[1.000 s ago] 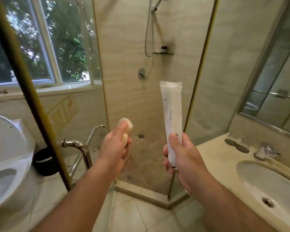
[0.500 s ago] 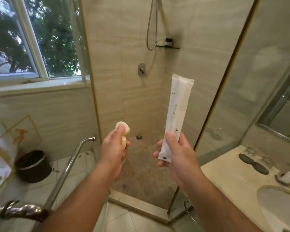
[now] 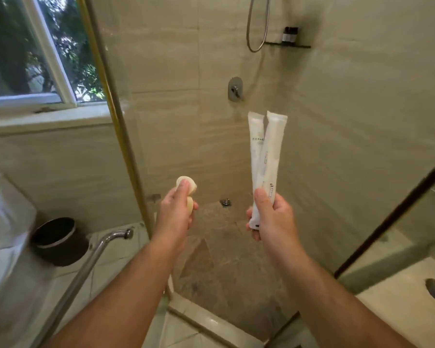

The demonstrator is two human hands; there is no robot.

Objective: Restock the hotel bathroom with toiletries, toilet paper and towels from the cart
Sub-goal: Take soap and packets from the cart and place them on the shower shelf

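My left hand (image 3: 175,214) holds two small round cream soaps (image 3: 190,187), one under the thumb and one lower against the fingers. My right hand (image 3: 271,217) grips two long white sealed toiletry packets (image 3: 265,156) by their lower ends; they stand upright and fan apart at the top. Both hands are held out in front of the open shower stall. High on the shower wall a dark shelf (image 3: 288,45) carries small dark bottles (image 3: 289,34).
The shower's gold-edged glass panel (image 3: 111,101) stands to the left and a dark-framed glass panel (image 3: 387,222) to the right. A metal grab rail (image 3: 86,262), a black bin (image 3: 58,239) and the toilet (image 3: 3,222) are at the left. The vanity counter (image 3: 399,297) is at the lower right.
The view has swung toward the shower stall and the sink has slid out of sight. The single visible packet in my right hand now shows as two fanned packets. Both hands keep their hold.
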